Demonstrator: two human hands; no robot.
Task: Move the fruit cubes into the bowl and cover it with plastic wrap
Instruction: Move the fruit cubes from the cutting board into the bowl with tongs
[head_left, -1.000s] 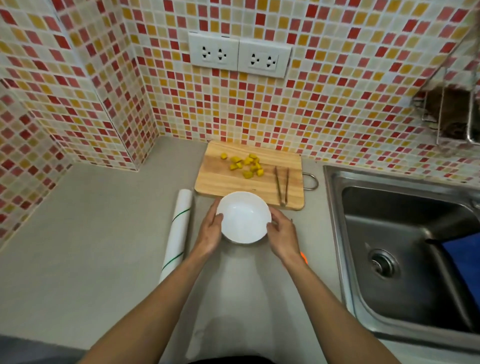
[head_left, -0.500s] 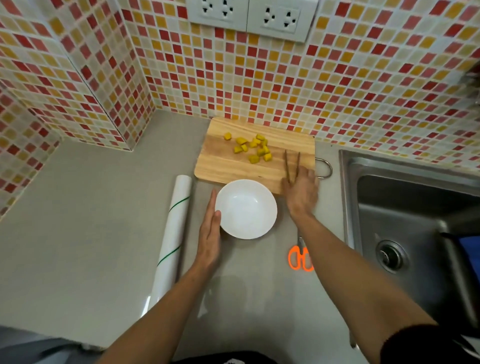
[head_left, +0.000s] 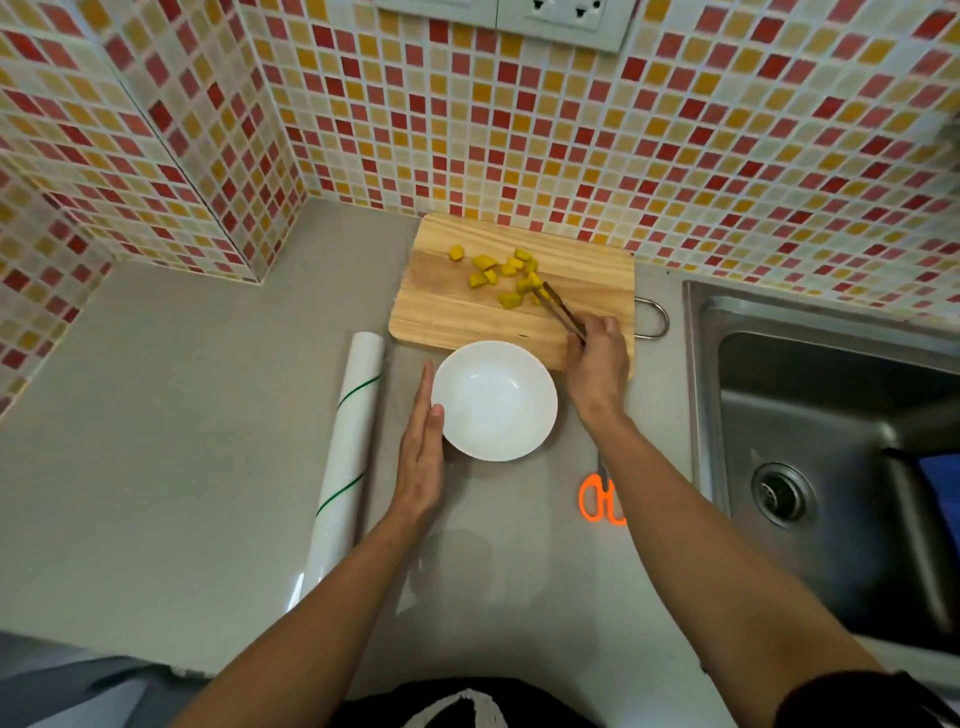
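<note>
Several yellow fruit cubes (head_left: 501, 272) lie on a wooden cutting board (head_left: 452, 312) against the tiled wall. My right hand (head_left: 595, 358) holds dark tongs (head_left: 561, 312) whose tips reach the nearest cubes. An empty white bowl (head_left: 494, 400) stands on the counter just in front of the board. My left hand (head_left: 422, 447) rests flat, fingers straight, against the bowl's left side. A white roll of plastic wrap (head_left: 347, 452) with green stripes lies left of that hand.
Orange-handled scissors (head_left: 597, 499) lie on the grey counter under my right forearm. A steel sink (head_left: 831, 467) fills the right side. Tiled walls close the back and left, with a corner jutting out at the left.
My right hand left the bowl, picked the tongs up off the board and swung their tips to the fruit cubes. My left hand stays beside the bowl. The camera moved closer and tilted down.
</note>
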